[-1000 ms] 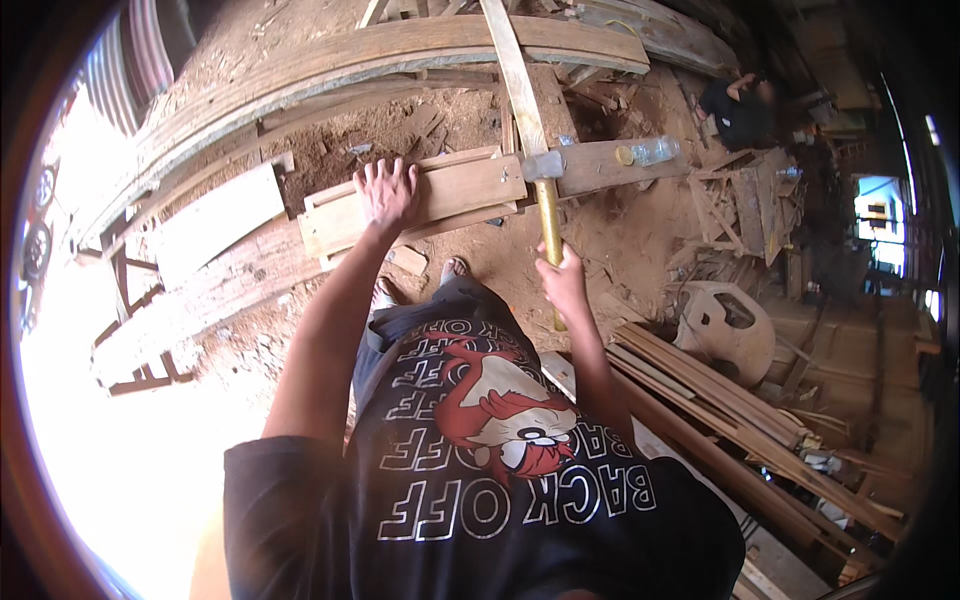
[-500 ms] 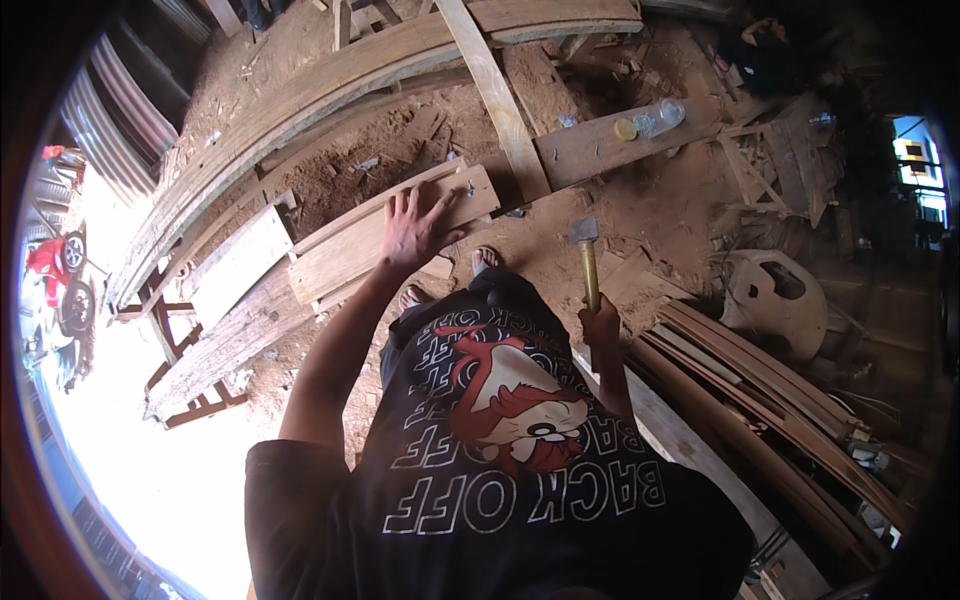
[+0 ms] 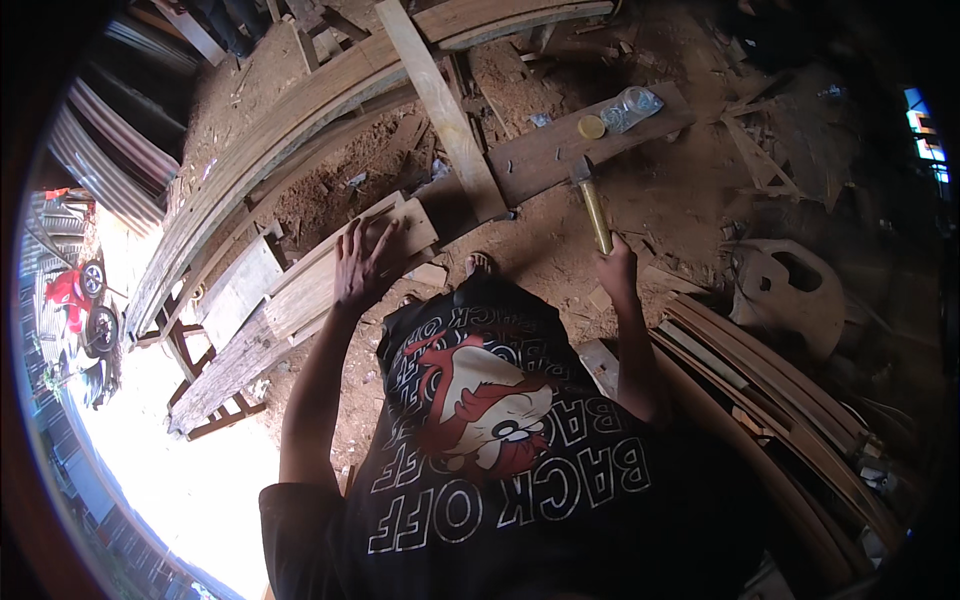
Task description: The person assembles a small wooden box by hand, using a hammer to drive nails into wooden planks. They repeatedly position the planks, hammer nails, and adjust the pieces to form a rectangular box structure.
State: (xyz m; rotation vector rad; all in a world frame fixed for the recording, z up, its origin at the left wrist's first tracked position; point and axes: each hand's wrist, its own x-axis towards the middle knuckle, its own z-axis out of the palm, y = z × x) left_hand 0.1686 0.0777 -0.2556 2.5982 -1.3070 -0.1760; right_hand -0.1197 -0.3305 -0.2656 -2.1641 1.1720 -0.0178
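your left hand [image 3: 362,268] lies with its fingers spread over a stack of short pale boards [image 3: 414,226], ahead of you and a little to the left; the broad, flat contact seems to steady the layers, whose edges do not sit flush; your right hand [image 3: 617,266] is wrapped around the lower part of a hammer [image 3: 596,215], thumb side uppermost, leaving most of the handle free, probably for reach and balance; its head points away from you, overlapping the near edge of a bench plank [image 3: 545,165], though you cannot tell from this view whether they touch; a long batten [image 3: 440,105] crosses from a far beam [image 3: 300,108] to that plank, apparently using both as supports; farther along the plank sit a round yellow lid [image 3: 591,126] and a crinkled, clear plastic container [image 3: 635,108], perhaps parked there within reach; the boards look smooth and square-ended, with straight grain; the bench plank is darker and rougher; the hammer has a slim, straight yellow handle and a dull, blocky grey head; below, the reddish-brown ground [image 3: 545,255] is loose and strewn with wood scraps.
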